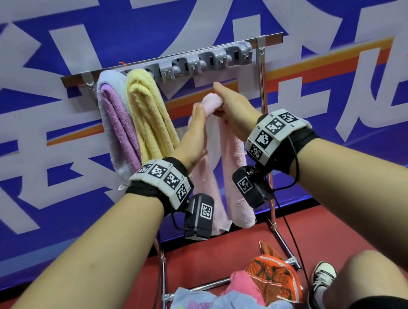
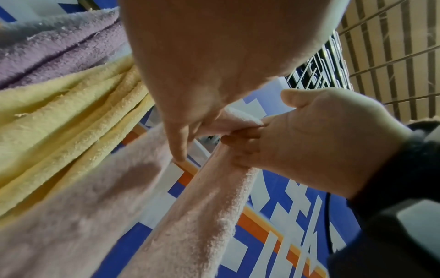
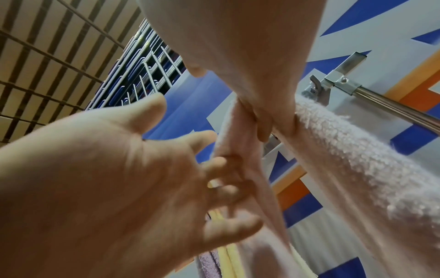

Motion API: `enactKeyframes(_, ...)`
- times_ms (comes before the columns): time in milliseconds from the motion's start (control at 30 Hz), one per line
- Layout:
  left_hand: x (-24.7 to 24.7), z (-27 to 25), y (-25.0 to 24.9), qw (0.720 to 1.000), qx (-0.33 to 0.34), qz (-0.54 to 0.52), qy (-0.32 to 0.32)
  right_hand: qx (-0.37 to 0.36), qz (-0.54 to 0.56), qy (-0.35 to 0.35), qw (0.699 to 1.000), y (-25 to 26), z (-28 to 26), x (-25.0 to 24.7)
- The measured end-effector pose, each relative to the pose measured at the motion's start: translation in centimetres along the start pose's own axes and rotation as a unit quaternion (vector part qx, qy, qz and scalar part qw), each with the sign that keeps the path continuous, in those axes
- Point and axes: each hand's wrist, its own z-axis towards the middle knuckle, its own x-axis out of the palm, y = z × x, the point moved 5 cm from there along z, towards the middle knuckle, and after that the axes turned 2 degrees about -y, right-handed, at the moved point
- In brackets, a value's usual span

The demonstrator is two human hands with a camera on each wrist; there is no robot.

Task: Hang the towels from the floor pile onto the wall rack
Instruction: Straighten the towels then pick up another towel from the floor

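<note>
A pale pink towel (image 1: 235, 176) hangs folded in two strands below the grey hook strip (image 1: 204, 62) of the rack. My right hand (image 1: 228, 102) grips the towel's top fold, fingers curled round it; the right wrist view shows this grip (image 3: 262, 122) on the pink towel (image 3: 357, 169). My left hand (image 1: 196, 122) lies flat against the left strand with straight fingers. In the right wrist view the left hand (image 3: 214, 178) is spread, fingertips touching the cloth. A lilac towel (image 1: 114, 118) and a yellow towel (image 1: 149, 114) hang at the rack's left end.
The floor pile (image 1: 224, 301) of blue, pink and green towels, with an orange patterned cloth (image 1: 271, 272), lies at the rack's foot. The rack's upright post (image 1: 262, 86) stands just right of my hands. My shoe (image 1: 322, 277) is at the lower right.
</note>
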Motion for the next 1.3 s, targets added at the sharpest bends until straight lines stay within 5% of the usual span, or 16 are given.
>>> enactKeyframes(233,-1.8,-0.2,-1.5,0.995,0.062,-0.027,-0.070,-0.021,0.026,0.013,0.999,0.7,0.2,0.3)
enactKeyframes(433,-1.6,-0.1,0.1,0.999,-0.008,-0.018,-0.046,-0.011,0.093,0.084,0.992,1.4,-0.3,1.3)
enactKeyframes(633,-0.8,-0.1,-1.2,0.989,-0.008,-0.138,-0.055,0.004,0.099,0.075,0.992,1.1,-0.4,0.6)
enactKeyframes(833,-1.4,1.1,-1.4,0.994,0.028,-0.077,-0.070,-0.019,0.061,0.024,0.998,1.0,0.5,-0.8)
enactKeyframes(1300,-3.2,3.8,-1.5,0.997,0.018,-0.038,-0.065,-0.050,0.028,0.022,0.998,1.4,4.0,-0.1)
